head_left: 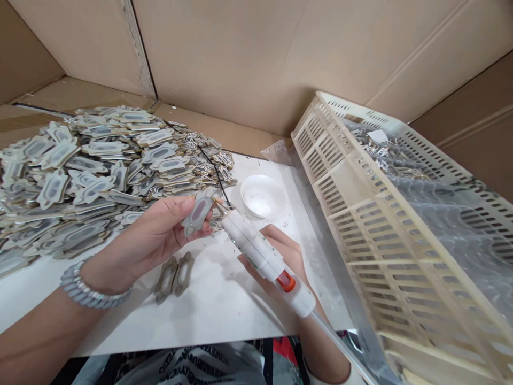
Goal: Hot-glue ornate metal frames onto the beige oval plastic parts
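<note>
cardboard walls (pixel 260 53) close off the back & sides of the bench. cream slotted plastic crate (pixel 360 214) stands tilted at right, lined w/ clear plastic film (pixel 441 203); small metallic bits lie at its far end, too small to tell apart. big pile of grey plaques (pixel 80 171) covers the left & back of the white tabletop (pixel 216 305), stacked loose, tan edges showing, a black cord (pixel 216 174) running over the pile's right end.

white pen tool (pixel 260 251) lies diagonal across the centre, w/ an orange button near its rear, a clear tube out the back & a thin metal tip pointing up-left. right hand (pixel 286 254) is wrapped under & around its body, fingers closed on it. left hand (pixel 156 232), beaded bracelet (pixel 90 289) on the wrist, comes in from the left & pinches one plaque btw thumb and fingertips.

white round dish (pixel 262 195) sits just behind the hands, near the crate. two brown backing pieces (pixel 174 275) lie side by side on the tabletop below the left hand, each w/ a cut-out centre.

held plaque (pixel 198 211) is up off the table at centre, tilted, long axis up-right: grey, scalloped outline, pale rim, darker oblong oval in the middle. tool tip touches its upper right edge.
</note>
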`<act>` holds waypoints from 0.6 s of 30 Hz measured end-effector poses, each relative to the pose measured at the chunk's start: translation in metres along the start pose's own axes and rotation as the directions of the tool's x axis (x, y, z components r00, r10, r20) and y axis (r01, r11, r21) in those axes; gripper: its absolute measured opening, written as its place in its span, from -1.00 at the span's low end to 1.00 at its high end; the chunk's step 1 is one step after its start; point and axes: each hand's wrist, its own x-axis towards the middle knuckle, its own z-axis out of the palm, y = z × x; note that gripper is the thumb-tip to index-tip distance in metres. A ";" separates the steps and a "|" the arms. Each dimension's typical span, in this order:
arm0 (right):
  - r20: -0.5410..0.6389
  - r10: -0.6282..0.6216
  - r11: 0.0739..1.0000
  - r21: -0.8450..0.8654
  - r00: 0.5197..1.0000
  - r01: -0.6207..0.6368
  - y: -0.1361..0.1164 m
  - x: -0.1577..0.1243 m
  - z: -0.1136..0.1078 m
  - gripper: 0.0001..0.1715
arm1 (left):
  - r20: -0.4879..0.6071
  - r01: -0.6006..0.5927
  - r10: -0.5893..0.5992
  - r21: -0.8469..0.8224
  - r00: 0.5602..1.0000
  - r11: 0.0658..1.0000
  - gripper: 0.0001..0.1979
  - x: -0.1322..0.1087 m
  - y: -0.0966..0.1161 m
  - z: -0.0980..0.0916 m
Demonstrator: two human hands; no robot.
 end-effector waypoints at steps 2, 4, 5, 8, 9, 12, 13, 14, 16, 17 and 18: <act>-0.015 -0.019 1.000 -0.016 1.000 0.019 -0.002 0.002 -0.001 -0.72 | 0.006 0.007 -0.007 0.009 1.000 1.000 -0.62 0.001 -0.002 -0.002; -0.034 -0.027 0.999 -0.033 0.999 0.026 -0.005 0.003 -0.002 -0.72 | 0.013 0.017 -0.017 0.025 1.000 1.000 -0.63 0.001 -0.004 -0.004; -0.046 -0.028 0.999 -0.042 0.999 0.026 -0.007 0.004 -0.002 -0.72 | 0.016 0.022 -0.023 0.037 1.000 0.999 -0.63 0.001 -0.004 -0.005; -0.100 0.005 0.998 -0.058 0.995 -0.011 -0.014 0.008 -0.003 -0.73 | 0.015 0.026 -0.027 0.080 1.000 0.996 -0.64 0.000 -0.004 -0.003; -0.128 0.029 0.998 -0.057 0.991 -0.036 -0.016 0.009 -0.003 -0.74 | 0.008 0.017 -0.018 0.095 1.000 0.995 -0.62 0.000 -0.003 -0.002; -0.234 0.088 0.993 -0.053 0.968 -0.104 -0.019 0.012 -0.004 -0.77 | -0.043 -0.049 0.055 0.133 0.998 0.990 -0.53 -0.001 0.007 0.000; -0.265 0.095 0.992 -0.057 0.960 -0.114 -0.019 0.013 -0.004 -0.76 | -0.070 -0.078 0.088 0.144 0.994 0.986 -0.49 -0.001 0.011 -0.001; -0.286 0.098 0.990 -0.066 0.953 -0.122 -0.018 0.014 -0.005 -0.73 | -0.106 -0.111 0.129 0.160 0.986 0.981 -0.46 -0.001 0.016 -0.003; -0.301 0.106 0.986 -0.088 0.948 -0.138 -0.015 0.014 -0.005 -0.65 | -0.194 -0.194 0.239 0.225 0.952 0.955 -0.39 -0.001 0.027 -0.009; -0.301 0.112 0.984 -0.097 0.947 -0.147 -0.013 0.013 -0.005 -0.63 | -0.240 -0.244 0.314 0.280 0.919 0.929 -0.38 -0.001 0.032 -0.013; -0.299 0.115 0.983 -0.105 0.947 -0.153 -0.012 0.013 -0.005 -0.62 | -0.274 -0.299 0.400 0.345 0.875 0.890 -0.42 0.000 0.037 -0.018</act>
